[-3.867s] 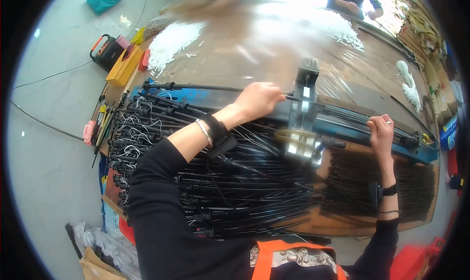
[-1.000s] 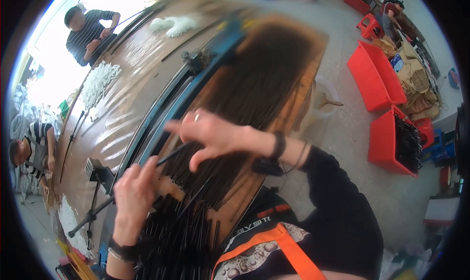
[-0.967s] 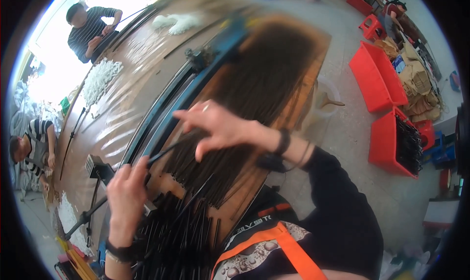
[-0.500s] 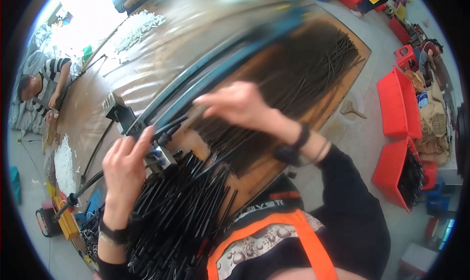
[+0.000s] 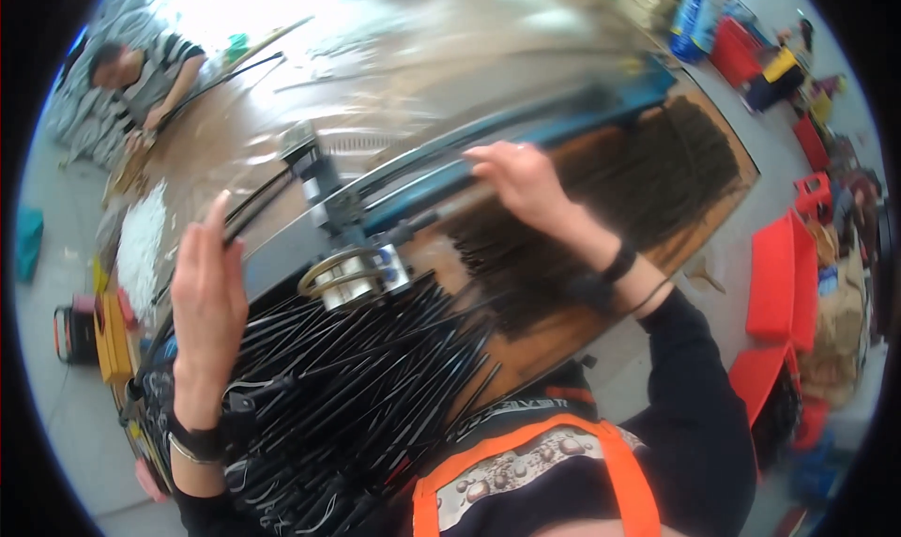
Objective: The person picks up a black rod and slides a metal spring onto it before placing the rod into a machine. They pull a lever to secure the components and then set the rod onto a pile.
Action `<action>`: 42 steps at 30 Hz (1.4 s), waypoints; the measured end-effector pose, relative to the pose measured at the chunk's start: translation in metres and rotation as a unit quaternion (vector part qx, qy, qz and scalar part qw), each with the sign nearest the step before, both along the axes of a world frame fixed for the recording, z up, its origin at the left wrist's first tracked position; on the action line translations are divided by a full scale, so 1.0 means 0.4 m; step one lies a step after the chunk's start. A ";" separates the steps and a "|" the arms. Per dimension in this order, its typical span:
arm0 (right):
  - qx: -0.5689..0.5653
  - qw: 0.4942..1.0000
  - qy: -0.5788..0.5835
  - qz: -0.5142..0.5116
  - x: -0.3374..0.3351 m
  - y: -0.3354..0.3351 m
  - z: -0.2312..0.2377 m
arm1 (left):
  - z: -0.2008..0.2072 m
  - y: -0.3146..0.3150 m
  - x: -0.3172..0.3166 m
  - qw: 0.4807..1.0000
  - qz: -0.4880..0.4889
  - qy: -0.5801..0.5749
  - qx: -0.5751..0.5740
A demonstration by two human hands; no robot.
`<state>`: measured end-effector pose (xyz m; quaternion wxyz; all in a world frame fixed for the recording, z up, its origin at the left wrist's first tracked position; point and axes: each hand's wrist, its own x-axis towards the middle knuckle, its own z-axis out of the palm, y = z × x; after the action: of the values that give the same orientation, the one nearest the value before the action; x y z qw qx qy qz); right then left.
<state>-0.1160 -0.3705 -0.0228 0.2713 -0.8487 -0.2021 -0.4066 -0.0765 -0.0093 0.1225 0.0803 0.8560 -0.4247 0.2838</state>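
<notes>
My left hand point(image 5: 208, 293) is raised at the left end of a bench-top machine point(image 5: 324, 190), its fingers stretched out and nothing visible in them. Beside its fingertips a black rod point(image 5: 255, 199) runs toward the machine's metal head. My right hand point(image 5: 527, 188) is over the long blue rail point(image 5: 563, 129) of the machine, thumb and forefinger closed together; whatever they pinch, if anything, is too small and blurred to make out. Below the metal block with a looped hose point(image 5: 345, 279) lies a heap of thin black rods point(image 5: 366, 368), between my forearms.
Dark, thin rods point(image 5: 610, 208) cover the wooden table's point(image 5: 507, 373) right part. A pile of white pieces point(image 5: 143, 246) lies at the left. Another person point(image 5: 150, 86) works at the far left. Red bins point(image 5: 781, 279) stand on the floor at the right.
The view has turned, so the machine appears further right and flatter. My left hand has drawn back from the machine's head and its fingers have straightened. My right hand stays over the rail.
</notes>
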 end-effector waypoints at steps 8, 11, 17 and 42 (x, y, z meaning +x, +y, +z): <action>0.130 0.949 0.166 0.234 0.194 0.291 0.143 | 0.120 0.136 -0.023 0.995 0.077 -0.011 -0.064; 0.196 0.922 0.120 0.312 0.239 0.360 0.141 | 0.105 0.241 -0.036 0.991 0.104 0.008 -0.082; 0.196 0.907 0.167 0.333 0.274 0.394 0.141 | 0.033 0.353 -0.037 0.984 0.177 0.008 -0.022; 0.096 0.906 0.255 0.323 0.307 0.420 0.129 | -0.038 0.364 0.006 0.978 0.183 0.090 -0.042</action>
<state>0.0067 -0.2027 0.0288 0.5104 -0.7815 -0.3489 -0.0844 -0.0741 0.1362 0.1074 0.1013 0.9371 -0.2395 0.2329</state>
